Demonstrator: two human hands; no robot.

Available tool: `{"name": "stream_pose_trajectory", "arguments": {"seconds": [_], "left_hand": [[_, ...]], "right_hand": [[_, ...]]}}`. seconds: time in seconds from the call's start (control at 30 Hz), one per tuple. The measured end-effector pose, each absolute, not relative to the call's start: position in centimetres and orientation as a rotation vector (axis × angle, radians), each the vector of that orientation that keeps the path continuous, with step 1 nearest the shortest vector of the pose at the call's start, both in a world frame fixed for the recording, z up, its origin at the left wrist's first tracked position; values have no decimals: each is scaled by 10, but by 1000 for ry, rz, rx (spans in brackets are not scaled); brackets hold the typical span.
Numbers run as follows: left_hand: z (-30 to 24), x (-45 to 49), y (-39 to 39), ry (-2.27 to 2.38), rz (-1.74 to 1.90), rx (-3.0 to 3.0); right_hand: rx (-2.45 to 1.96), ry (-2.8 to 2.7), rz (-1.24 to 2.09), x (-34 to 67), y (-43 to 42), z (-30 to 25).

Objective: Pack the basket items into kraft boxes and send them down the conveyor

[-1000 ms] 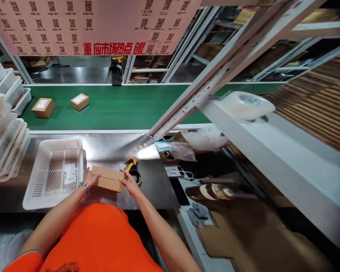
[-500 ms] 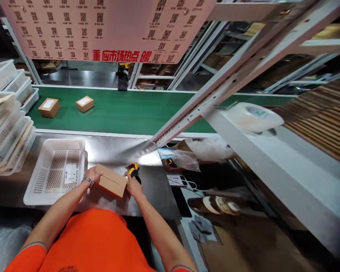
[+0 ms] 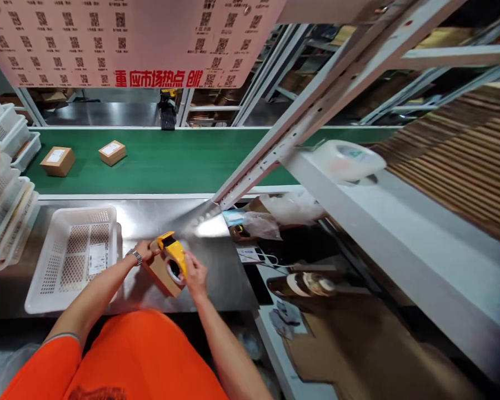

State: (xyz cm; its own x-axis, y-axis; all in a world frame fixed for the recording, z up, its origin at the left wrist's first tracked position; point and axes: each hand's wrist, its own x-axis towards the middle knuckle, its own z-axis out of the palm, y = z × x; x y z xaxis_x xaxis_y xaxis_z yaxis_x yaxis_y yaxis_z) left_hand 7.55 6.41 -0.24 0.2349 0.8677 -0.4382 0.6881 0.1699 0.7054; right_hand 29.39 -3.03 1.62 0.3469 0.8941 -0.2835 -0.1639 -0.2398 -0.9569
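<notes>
A small brown cardboard box (image 3: 161,274) rests tilted on the steel worktable (image 3: 216,266) in front of me. My left hand (image 3: 145,251) grips the box's far left end; a watch sits on that wrist. My right hand (image 3: 194,273) is closed around a yellow tape dispenser (image 3: 173,257), which presses on top of the box. My orange shirt fills the bottom of the view.
A white perforated basket (image 3: 73,256) with a paper label inside sits left of the box; more baskets (image 3: 2,194) are stacked at far left. Two labelled cartons (image 3: 57,160) (image 3: 112,151) lie on the green conveyor belt (image 3: 183,158). A tape roll (image 3: 346,161) lies on the right shelf.
My right hand picked the yellow tape dispenser up off the table and brought it onto the box. The box has been turned and tilted between my hands.
</notes>
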Motion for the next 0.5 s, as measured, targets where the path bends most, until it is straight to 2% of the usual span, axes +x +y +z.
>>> {"name": "stream_pose_trajectory", "arguments": {"seconds": [0.27, 0.5], "left_hand": [[5, 68, 66, 1450, 281, 1548], [24, 77, 66, 1645, 499, 1339]], "right_hand": [[-1447, -791, 1121, 289, -36, -9], [-1412, -845, 1082, 291, -38, -6]]}}
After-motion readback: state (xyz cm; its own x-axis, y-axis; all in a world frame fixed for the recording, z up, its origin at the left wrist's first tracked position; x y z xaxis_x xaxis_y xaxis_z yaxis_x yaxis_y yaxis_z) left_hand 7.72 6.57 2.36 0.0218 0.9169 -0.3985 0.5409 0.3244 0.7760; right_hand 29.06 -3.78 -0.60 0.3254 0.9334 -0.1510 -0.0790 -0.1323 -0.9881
